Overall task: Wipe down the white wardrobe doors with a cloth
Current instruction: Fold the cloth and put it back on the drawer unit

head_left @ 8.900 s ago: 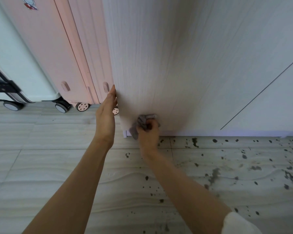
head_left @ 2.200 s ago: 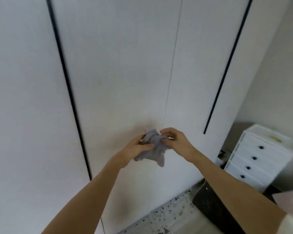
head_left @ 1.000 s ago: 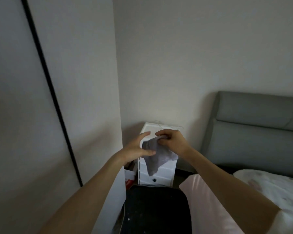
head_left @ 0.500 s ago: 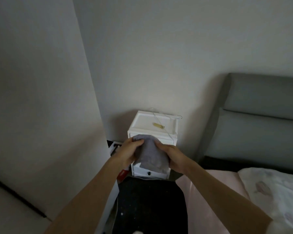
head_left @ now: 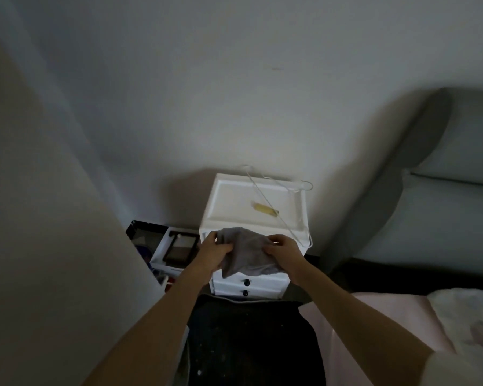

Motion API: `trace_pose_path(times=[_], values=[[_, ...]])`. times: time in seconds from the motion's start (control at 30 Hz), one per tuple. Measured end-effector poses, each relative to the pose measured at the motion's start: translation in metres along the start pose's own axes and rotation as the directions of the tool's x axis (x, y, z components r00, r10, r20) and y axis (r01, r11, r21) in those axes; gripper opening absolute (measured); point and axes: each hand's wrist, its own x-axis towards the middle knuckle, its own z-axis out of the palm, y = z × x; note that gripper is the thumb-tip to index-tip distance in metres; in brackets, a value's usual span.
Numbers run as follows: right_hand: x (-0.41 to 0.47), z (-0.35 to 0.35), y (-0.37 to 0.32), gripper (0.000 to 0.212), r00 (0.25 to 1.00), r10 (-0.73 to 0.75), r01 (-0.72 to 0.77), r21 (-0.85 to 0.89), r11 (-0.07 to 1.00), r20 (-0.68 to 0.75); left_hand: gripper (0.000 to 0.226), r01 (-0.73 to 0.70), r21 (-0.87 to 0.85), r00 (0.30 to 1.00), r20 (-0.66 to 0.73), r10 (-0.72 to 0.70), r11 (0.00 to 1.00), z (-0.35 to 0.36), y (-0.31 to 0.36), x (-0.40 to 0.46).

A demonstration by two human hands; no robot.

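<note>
A grey cloth (head_left: 246,253) hangs spread between both hands in front of a small white drawer unit. My left hand (head_left: 213,253) pinches its left edge and my right hand (head_left: 283,253) grips its right edge. The white wardrobe (head_left: 53,232) shows only as a plain side panel filling the left of the view; its doors are out of sight.
The white drawer unit (head_left: 234,201) stands in the corner with a wire hanger (head_left: 279,199) and a small yellow object (head_left: 265,209) on top. An open box (head_left: 176,249) sits left of it. A grey bed headboard (head_left: 444,190) and pink bedding (head_left: 374,324) lie right. Dark floor below.
My view has swung right, away from the wardrobe doors, and tilted down onto the drawer unit. Both hands moved the cloth down toward it and pulled it wider.
</note>
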Motion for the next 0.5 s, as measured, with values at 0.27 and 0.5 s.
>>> trace_pose_path(times=[0.27, 0.5], values=[[0.101, 0.021, 0.002, 0.036, 0.96, -0.274, 0.241, -0.316, 0.918, -0.063, 0.043, -0.219, 0.433, 0.975, 0.074, 0.207, 0.874, 0.015, 0.002, 0.096], [0.162, 0.024, 0.054, 0.062, 0.9, -0.417, 0.286, -0.893, 0.347, 0.126, 0.065, -0.29, 0.884, 0.954, 0.235, 0.187, 0.366, 0.023, -0.034, 0.161]])
